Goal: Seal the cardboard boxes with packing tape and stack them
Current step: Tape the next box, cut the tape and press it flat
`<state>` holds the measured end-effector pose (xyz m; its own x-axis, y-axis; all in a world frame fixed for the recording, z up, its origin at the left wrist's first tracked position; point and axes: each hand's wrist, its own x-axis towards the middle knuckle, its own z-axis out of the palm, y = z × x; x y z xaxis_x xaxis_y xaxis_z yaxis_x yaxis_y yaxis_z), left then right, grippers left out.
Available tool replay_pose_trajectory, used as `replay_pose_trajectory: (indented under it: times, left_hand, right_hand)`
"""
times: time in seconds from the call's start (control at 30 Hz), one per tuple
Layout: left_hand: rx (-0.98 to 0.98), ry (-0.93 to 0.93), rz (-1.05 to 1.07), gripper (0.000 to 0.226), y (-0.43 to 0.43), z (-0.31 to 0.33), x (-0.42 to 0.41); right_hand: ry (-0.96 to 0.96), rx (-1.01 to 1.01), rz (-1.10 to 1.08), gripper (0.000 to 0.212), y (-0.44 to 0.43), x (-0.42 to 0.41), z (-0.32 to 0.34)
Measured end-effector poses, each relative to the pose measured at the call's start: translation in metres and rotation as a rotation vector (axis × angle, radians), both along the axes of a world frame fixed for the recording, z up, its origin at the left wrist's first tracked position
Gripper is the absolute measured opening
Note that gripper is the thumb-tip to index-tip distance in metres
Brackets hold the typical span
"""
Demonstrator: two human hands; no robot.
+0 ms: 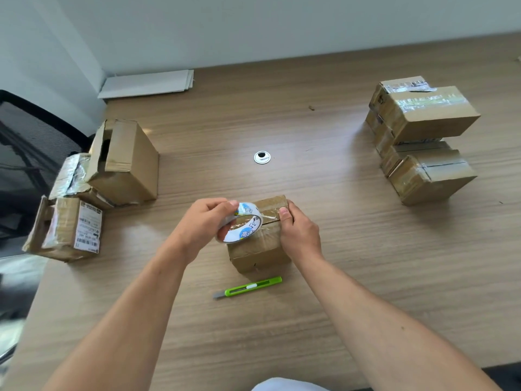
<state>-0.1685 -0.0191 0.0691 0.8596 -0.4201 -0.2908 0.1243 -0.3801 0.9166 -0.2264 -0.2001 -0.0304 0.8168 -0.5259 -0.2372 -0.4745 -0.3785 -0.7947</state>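
A small cardboard box (260, 249) stands on the wooden desk (338, 277) in front of me. My left hand (203, 221) grips a roll of clear packing tape (244, 225) just above the box's top. A strip of tape runs from the roll across the top seam to the right edge. My right hand (296, 230) holds the box's right side, its thumb pressing the tape end down. A green utility knife (248, 287) lies on the desk just in front of the box.
Three open or torn boxes (124, 162) sit at the left desk edge. A stack of taped boxes (423, 136) stands at the right. A cable grommet (262, 157) is mid-desk, white flat sheets (146, 83) lie at the back, and a black chair (28, 150) stands left.
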Motion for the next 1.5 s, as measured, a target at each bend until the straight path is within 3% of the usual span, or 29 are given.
replay_pose_trajectory:
  times: [0.13, 0.27, 0.53, 0.8, 1.5]
  left_hand:
    - [0.055, -0.061, 0.014, 0.04, 0.004, -0.003, 0.001]
    - [0.159, -0.099, -0.004, 0.037, 0.013, -0.002, 0.009]
    - [0.419, -0.251, -0.055, 0.042, 0.029, -0.004, 0.015]
    - [0.54, -0.323, -0.111, 0.04, 0.034, -0.007, 0.019]
    - [0.636, -0.314, -0.093, 0.043, 0.046, -0.034, 0.019]
  right_hand:
    - [-0.009, -0.022, 0.011, 0.058, 0.005, 0.0, 0.002]
    - [0.001, -0.048, 0.013, 0.043, 0.001, 0.001, -0.001]
    - [0.001, -0.07, 0.011, 0.042, -0.001, 0.002, -0.001]
    - [-0.022, -0.073, 0.018, 0.039, -0.002, 0.002, -0.005]
    - [-0.011, -0.044, 0.015, 0.04, -0.004, 0.001, -0.004]
